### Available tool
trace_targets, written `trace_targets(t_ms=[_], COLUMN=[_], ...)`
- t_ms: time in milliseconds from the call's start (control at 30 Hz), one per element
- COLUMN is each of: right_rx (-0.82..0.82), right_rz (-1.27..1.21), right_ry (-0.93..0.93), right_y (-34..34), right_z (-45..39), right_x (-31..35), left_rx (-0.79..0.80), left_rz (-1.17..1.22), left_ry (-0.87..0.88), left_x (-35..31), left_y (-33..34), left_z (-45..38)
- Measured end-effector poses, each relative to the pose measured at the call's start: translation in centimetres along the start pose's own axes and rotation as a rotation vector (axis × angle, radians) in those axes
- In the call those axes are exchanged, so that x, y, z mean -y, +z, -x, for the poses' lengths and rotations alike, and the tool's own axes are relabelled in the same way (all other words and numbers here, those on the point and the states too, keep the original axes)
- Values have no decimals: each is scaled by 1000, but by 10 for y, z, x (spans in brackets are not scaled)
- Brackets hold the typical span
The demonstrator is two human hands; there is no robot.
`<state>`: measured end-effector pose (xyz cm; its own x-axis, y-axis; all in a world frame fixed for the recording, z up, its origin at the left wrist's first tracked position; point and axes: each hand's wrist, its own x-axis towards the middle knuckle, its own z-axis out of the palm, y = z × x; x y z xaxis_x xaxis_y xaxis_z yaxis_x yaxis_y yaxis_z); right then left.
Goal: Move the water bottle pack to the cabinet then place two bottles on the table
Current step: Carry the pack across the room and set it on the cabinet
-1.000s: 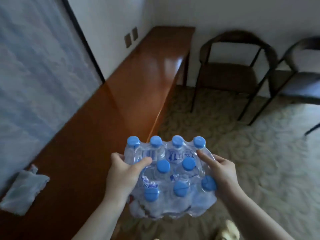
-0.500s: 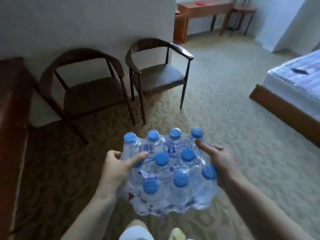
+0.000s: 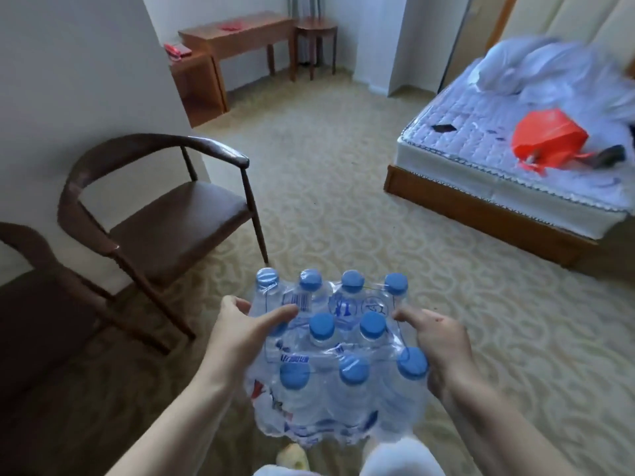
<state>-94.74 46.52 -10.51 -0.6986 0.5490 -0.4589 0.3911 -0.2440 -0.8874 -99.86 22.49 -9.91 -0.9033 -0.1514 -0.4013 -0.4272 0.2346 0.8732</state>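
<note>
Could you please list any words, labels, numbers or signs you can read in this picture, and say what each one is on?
None can be read.
Water bottle pack wrap: a barcode, round blue symbols and blue lettering, all too blurred.
Red items on the far desk: too small to tell.

Bottle pack (image 3: 338, 365) in my grip: clear wrap, blue caps, blue print. Carpet (image 3: 343, 207) cream, swirl pattern. Chair (image 3: 161, 214) dark brown. Bag (image 3: 546, 139) on bed orange-red. Mattress (image 3: 481, 132) white, quilted.
</note>
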Motion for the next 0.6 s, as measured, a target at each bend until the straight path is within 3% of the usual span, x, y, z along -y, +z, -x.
trace_targets(t_ms=[267,600], right_rx=[-61,30], right_rz=[16,106], right_ry=[8,-30], right_y=[17,59], right_z=[-139,-340], right_x=[75,198], left_rx=[92,-16], left_rz=[-56,9], left_ry=[-4,-37], left_x=[-84,-191], left_y=[93,193], left_z=[-135,-286])
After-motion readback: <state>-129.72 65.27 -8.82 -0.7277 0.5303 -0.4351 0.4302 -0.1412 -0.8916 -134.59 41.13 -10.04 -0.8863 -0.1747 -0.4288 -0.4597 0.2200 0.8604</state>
